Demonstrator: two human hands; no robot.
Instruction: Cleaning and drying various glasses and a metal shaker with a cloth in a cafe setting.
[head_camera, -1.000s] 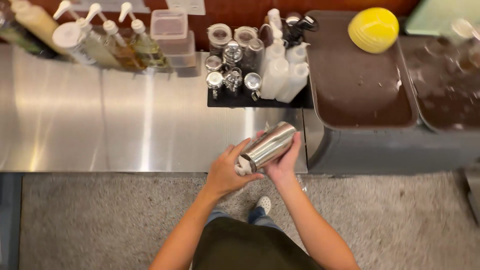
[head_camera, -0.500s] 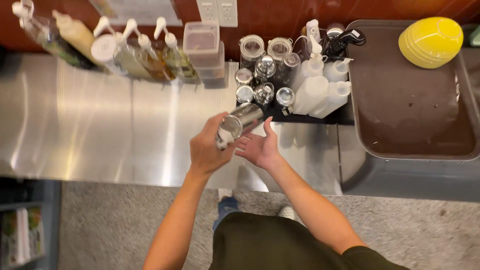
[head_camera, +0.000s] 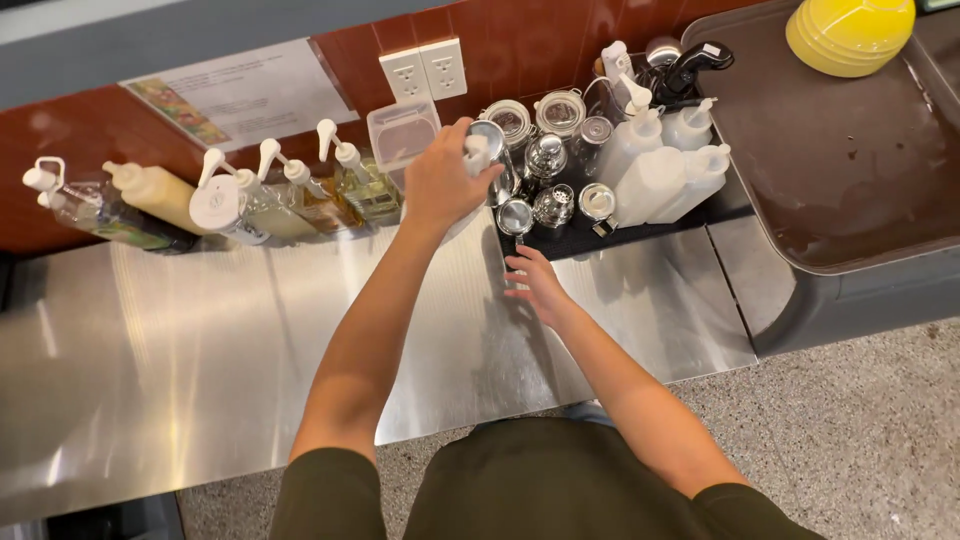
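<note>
Up by the back wall, left hand (head_camera: 440, 185) is closed round a steel shaker (head_camera: 487, 160), held over the black mat (head_camera: 580, 235) w/ the other steel cups and jars, prob. since that's where bar tools stand. Right hand (head_camera: 535, 285) is open, fingers spread, flat on the steel counter (head_camera: 200, 330) just in front of the mat, holding nothing. Pump bottles (head_camera: 270, 200) line the wall at left, pumps facing out for reach; white squeeze bottles (head_camera: 665, 165) at right. White laminated sign (head_camera: 240, 95) w/ coloured corner and white sockets (head_camera: 430, 70) on red tile.

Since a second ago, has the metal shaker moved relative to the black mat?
Yes. The metal shaker, held in the left hand, went from the counter's front edge to the black mat.
</note>
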